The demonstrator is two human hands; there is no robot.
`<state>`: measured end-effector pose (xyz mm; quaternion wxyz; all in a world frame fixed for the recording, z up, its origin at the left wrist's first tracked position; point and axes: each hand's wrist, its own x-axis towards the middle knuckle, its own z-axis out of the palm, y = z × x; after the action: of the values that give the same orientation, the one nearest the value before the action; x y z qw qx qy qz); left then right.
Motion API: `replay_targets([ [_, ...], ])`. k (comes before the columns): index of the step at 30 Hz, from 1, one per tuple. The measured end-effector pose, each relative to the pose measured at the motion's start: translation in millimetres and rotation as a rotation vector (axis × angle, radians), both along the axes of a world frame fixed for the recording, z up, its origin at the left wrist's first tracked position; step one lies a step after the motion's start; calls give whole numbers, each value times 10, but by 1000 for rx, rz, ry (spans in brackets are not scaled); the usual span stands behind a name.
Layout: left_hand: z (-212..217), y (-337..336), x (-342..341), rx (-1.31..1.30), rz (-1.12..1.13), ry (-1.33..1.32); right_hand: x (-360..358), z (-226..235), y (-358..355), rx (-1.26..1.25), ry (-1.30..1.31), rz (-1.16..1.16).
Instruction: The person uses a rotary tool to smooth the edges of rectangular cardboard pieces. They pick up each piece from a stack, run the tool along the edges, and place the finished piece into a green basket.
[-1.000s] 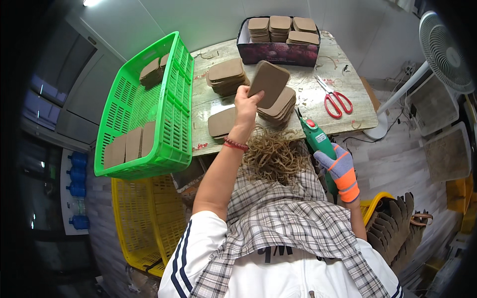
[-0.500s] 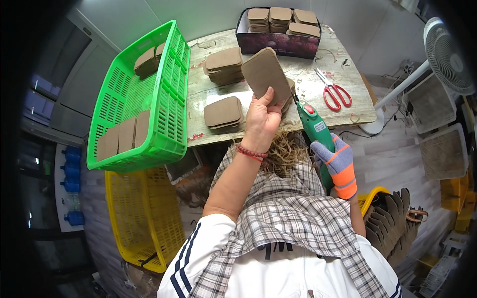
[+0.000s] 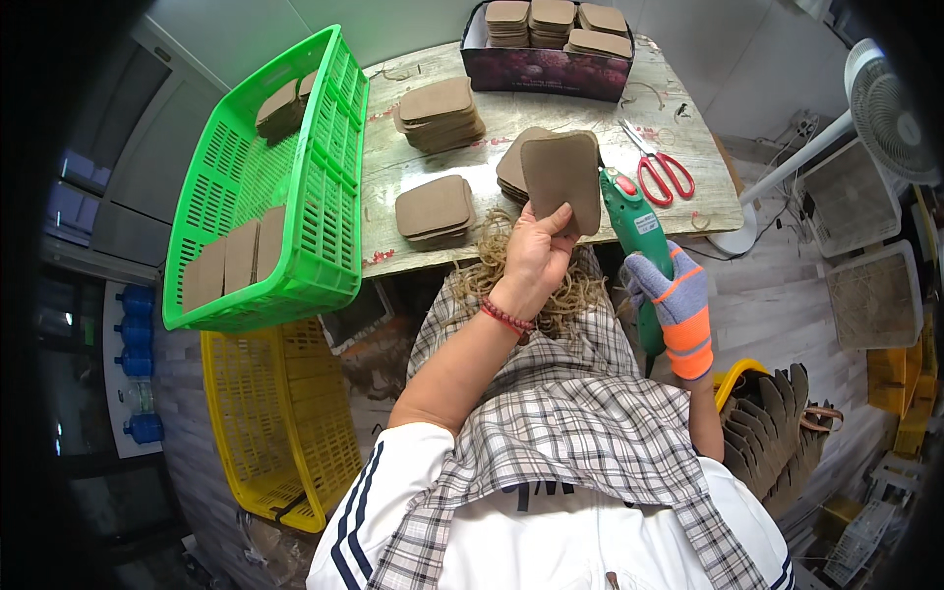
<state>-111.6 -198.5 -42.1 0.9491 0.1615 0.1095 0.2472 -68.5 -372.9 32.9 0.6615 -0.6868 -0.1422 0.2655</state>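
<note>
Head view: curly brown trimmings (image 3: 487, 267) lie on a checked apron (image 3: 551, 423) by a worn wood-grain table (image 3: 710, 177). The left hand (image 3: 539, 248) pinches a flat, matte brown piece (image 3: 562, 175), round-cornered, raised before a similar stack (image 3: 510, 165); the right hand (image 3: 673, 297), knit-gloved, is wrapped around a smooth green power tool (image 3: 632, 211), tip just beside the piece

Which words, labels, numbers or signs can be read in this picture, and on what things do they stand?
Green tool in the right hand: white label, print too small to read.
Dark box: pale print on its front, too small to read.
White shirt: large dark letters, partly covered by the checked apron; I do not copy them.
Elsewhere I can make out no writing.
</note>
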Motion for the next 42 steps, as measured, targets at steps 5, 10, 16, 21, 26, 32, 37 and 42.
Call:
replay_targets([
  [5,-69,171,-134,205,-39,34,56,36,-55,-38,-20,41],
  [10,83,679,-308,510,-68,133,47,124,-113,-106,-59,140],
  [16,289,1193,-491,801,-204,258,-3,136,-109,-198,-105,242],
  [21,368,1291,-583,888,-313,338,-53,126,-67,-234,-198,278],
  [26,311,1106,-681,787,-382,366,-76,112,-41,-226,-211,272],
  [32,275,1008,-738,770,-465,446,-78,78,-13,-211,-171,283],
  [37,375,1165,-771,979,-503,483,-69,59,-11,-184,-83,328],
  [42,577,1328,-789,1281,-505,570,-76,20,-21,-163,-38,374],
])
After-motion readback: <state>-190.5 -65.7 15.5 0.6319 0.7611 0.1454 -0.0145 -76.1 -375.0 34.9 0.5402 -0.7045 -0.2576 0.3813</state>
